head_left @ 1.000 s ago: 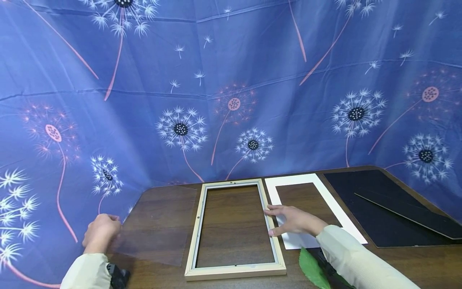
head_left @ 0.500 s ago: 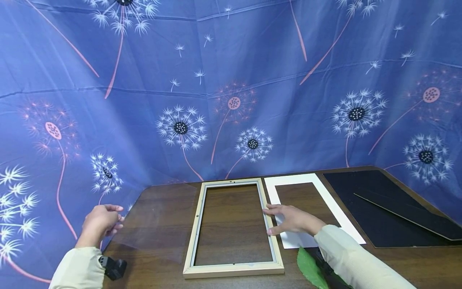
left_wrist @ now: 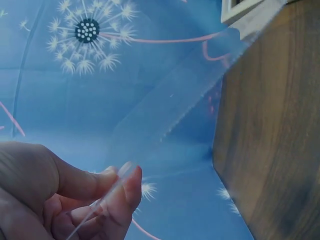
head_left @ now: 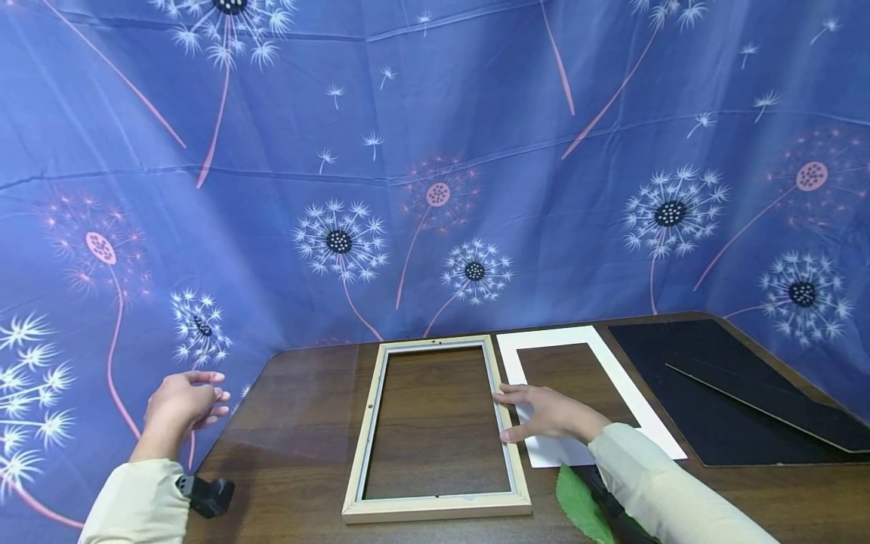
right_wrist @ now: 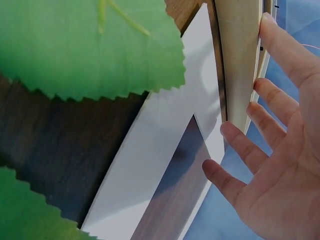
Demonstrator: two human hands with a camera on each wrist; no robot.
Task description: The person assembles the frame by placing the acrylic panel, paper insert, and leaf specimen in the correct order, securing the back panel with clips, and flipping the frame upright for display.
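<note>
My left hand (head_left: 183, 404) pinches the edge of a clear plastic sheet (left_wrist: 170, 95) between thumb and fingers, as the left wrist view shows. In the head view this sheet (head_left: 306, 408) is faint, held left of a pale wooden picture frame (head_left: 435, 508). The frame lies on the table with its inner recess facing up and bare wood showing through. My right hand (head_left: 550, 412) rests its spread fingertips on the frame's right side. Beneath that hand is a white mat (head_left: 625, 385) with a rectangular cut-out, lying close to the frame.
On the far right lies a black board (head_left: 666, 347), with another black panel (head_left: 768, 397) resting tilted over it. Green leaves (right_wrist: 90, 45) show below my right wrist. A blue dandelion-print cloth (head_left: 408, 113) hangs behind the brown table (head_left: 285, 506).
My left hand has moved slightly up and left, with the clear sheet in its grip; the sheet's near edge has risen. My right hand stays on the frame.
</note>
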